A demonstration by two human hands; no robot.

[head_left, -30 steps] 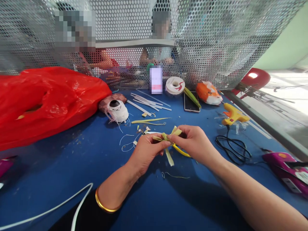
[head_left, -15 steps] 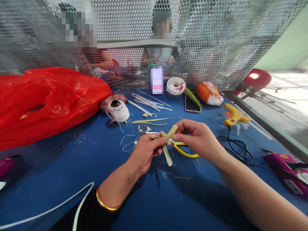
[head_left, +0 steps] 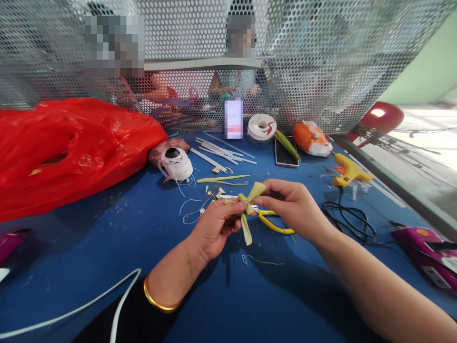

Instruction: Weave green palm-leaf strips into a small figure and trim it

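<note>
A pale yellow-green strip [head_left: 256, 190], leaf-like and crossed or folded over itself, is held between both hands above the blue table. My left hand [head_left: 217, 224] pinches it at the crossing, thumb on top, and one tail of it hangs down below the fingers. The upper right end lies between the thumb and fingertips of my right hand [head_left: 294, 202]. Yellow-handled pliers [head_left: 274, 229] lie on the table just behind and beneath the hands, their jaws partly hidden. A thin curled strand [head_left: 264, 262] lies nearer to me.
Beyond the hands are loose yellow-green strips [head_left: 226, 180], white sticks [head_left: 223, 153], a white thread bundle [head_left: 176, 164], a ribbon spool [head_left: 262, 127] and a lit phone [head_left: 233, 117]. A red plastic bag [head_left: 71, 152] fills the left; a yellow glue gun [head_left: 352, 171] with its cord is right.
The strip's upper end has turned and shows wider, with my right fingers now closed on it. Its hanging tail has swung slightly left. My left hand keeps its pinch.
</note>
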